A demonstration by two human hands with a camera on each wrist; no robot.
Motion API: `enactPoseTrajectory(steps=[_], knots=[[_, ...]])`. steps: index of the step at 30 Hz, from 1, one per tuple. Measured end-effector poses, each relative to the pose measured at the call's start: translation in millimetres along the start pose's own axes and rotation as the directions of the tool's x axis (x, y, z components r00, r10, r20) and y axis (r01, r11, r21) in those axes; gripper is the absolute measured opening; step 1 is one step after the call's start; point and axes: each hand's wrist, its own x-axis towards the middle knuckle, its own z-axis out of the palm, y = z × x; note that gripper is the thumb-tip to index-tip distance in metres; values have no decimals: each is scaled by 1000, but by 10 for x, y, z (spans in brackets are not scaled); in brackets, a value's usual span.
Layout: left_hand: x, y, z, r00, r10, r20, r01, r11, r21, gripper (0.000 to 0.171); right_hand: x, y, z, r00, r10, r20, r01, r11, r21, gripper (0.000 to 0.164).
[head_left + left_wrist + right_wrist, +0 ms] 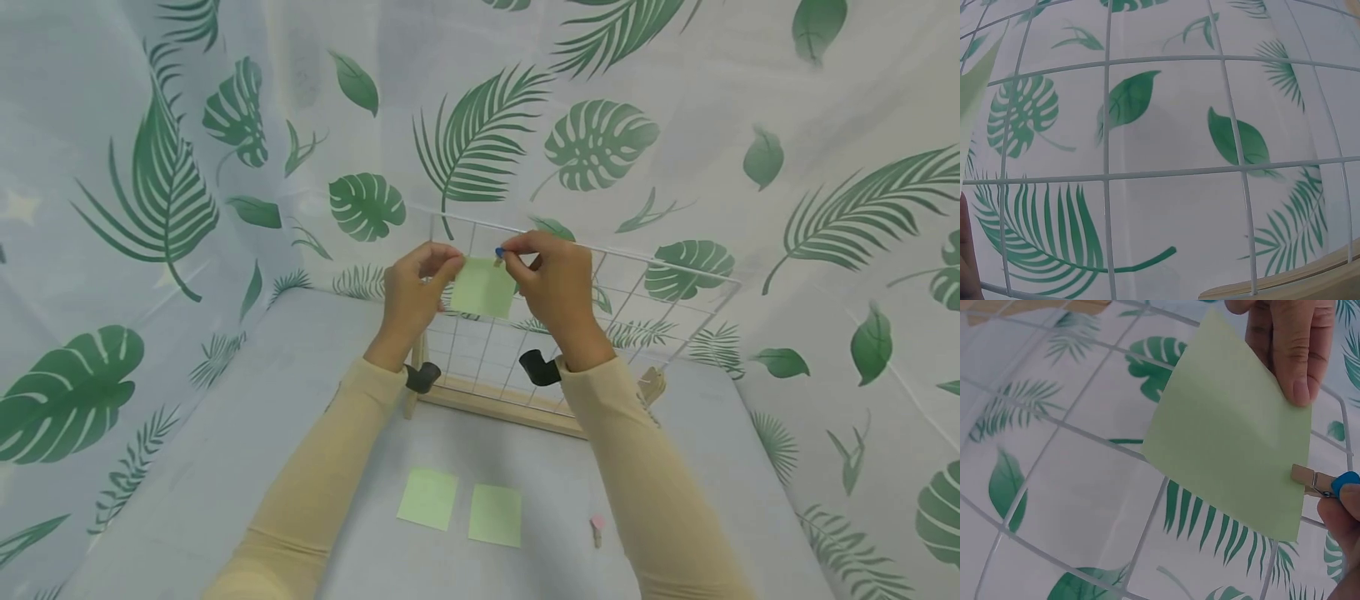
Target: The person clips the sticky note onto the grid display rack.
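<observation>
A pale green square of paper (pixel 482 290) hangs in front of the top of a white wire grid (pixel 487 350). My left hand (pixel 414 287) pinches it near its upper left corner, thumb on the near face. My right hand (pixel 561 283) pinches a small wooden clothespin (pixel 1304 477) with a blue head, whose tip sits over the paper's top edge near the other corner. In the left wrist view only a sliver of the paper (pixel 974 94) and a bit of finger (pixel 967 250) show at the left side.
The grid stands on a wooden base (pixel 502 407). Two more green paper squares (pixel 427 498) lie on the pale table (pixel 345 533), with a pink-headed clothespin (pixel 597 530) to their right. Leaf-printed sheeting (pixel 495 50) hangs behind.
</observation>
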Motion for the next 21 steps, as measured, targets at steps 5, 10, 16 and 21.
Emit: enactPoseTrajectory(steps=[5, 10, 16, 21], knots=[[-4, 1, 13, 1000, -15, 3, 15, 1000, 0, 18, 20, -7, 46, 1000, -9, 18, 10, 999, -36, 7], [-12, -9, 32, 999, -31, 9, 31, 999, -18, 18, 36, -13, 67, 1000, -5, 30, 7, 999, -47, 7], [-21, -20, 41, 1000, -25, 12, 25, 999, -27, 18, 63, -40, 87, 998, 23, 58, -20, 999, -46, 8], [-20, -33, 38, 1000, 17, 10, -16, 1000, -15, 18, 61, -62, 100, 994, 83, 72, -80, 996, -41, 12]])
